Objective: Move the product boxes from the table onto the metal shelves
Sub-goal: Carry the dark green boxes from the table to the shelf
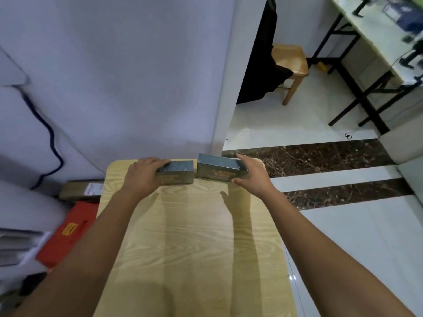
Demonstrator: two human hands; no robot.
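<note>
The table (194,236) is bare wood from its near edge up to the far edge, where two dark boxes sit side by side. The left hand (143,173) clamps the left box (177,172); the right hand (251,175) clamps the right box (218,169), tilted at the table's far right corner. Their gold print is blurred, unreadable. Beyond the table's right lies open floor (286,117); a wall (137,76) stands behind.

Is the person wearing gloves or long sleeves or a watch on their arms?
No. Both the left hand and the right hand are bare, with no gloves. The forearms are uncovered as far as the picture shows, so no sleeves appear. No watch, ring or bracelet is visible.
</note>
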